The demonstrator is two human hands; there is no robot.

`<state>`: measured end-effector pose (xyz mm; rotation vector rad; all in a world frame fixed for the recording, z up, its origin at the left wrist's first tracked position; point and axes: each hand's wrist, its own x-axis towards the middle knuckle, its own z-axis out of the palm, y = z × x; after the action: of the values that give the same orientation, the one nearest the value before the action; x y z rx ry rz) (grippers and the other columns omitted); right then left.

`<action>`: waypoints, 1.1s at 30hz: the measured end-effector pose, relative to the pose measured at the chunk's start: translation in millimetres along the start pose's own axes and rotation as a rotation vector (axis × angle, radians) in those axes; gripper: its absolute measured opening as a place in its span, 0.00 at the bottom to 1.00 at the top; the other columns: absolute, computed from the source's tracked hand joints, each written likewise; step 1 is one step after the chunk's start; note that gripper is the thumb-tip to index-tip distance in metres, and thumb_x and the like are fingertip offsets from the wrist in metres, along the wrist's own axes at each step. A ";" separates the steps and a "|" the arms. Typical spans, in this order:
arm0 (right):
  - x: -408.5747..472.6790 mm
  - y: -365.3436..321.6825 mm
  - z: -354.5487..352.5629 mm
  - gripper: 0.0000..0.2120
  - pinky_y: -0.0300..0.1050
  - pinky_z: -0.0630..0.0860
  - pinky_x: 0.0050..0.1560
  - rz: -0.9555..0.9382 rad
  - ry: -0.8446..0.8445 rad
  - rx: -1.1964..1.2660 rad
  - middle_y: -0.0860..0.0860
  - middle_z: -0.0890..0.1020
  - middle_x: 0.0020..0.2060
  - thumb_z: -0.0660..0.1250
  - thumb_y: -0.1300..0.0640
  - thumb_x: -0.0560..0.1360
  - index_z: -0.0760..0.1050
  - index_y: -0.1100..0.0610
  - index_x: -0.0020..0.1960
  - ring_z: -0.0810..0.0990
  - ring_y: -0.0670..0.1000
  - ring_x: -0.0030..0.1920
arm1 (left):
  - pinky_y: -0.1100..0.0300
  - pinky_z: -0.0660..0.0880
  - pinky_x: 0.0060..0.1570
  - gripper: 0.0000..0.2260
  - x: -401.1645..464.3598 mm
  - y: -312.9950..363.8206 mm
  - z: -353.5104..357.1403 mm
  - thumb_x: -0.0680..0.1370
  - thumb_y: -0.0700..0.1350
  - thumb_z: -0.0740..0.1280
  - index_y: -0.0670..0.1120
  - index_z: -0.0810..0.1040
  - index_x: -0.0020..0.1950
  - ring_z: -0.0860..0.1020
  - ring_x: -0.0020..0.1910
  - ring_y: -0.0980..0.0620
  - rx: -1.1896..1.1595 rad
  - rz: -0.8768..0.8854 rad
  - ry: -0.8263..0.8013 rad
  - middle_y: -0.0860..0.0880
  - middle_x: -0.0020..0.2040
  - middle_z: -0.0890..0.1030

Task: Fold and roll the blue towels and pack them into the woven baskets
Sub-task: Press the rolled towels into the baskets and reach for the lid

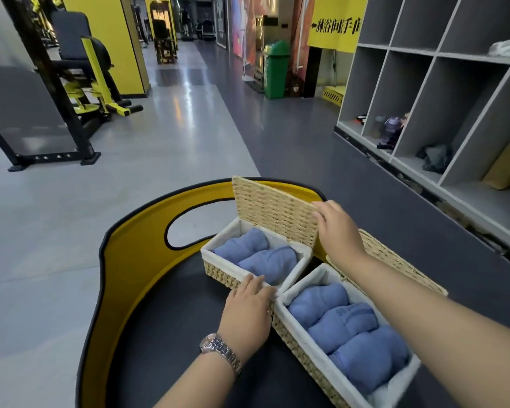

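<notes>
Two rolled blue towels (255, 256) already fill the small woven straw basket (218, 272) below the right hand (337, 231), which pinches its raised hinged woven lid (273, 209). The left hand (248, 307) rests flat-fingered on the near rim. Closing looks next: swing the lid down.

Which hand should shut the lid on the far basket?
Probably the right hand: it already holds the raised lid's edge. The left hand rests on the far basket's front rim, steadying it.
</notes>
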<state>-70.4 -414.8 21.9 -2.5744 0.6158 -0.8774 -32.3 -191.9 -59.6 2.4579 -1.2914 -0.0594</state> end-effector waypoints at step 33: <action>-121.3 174.4 -93.2 0.22 0.49 0.65 0.66 0.789 0.000 0.099 0.63 0.68 0.68 0.59 0.60 0.79 0.63 0.66 0.71 0.69 0.61 0.67 | 0.54 0.80 0.50 0.28 -58.3 62.8 35.9 0.70 0.37 0.64 0.55 0.71 0.68 0.58 0.76 0.42 0.048 0.081 -0.033 0.47 0.75 0.63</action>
<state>-266.5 -518.1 -46.7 -1.9561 1.4022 -0.5990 -123.0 -188.1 -79.7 2.4507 -1.4213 -0.0493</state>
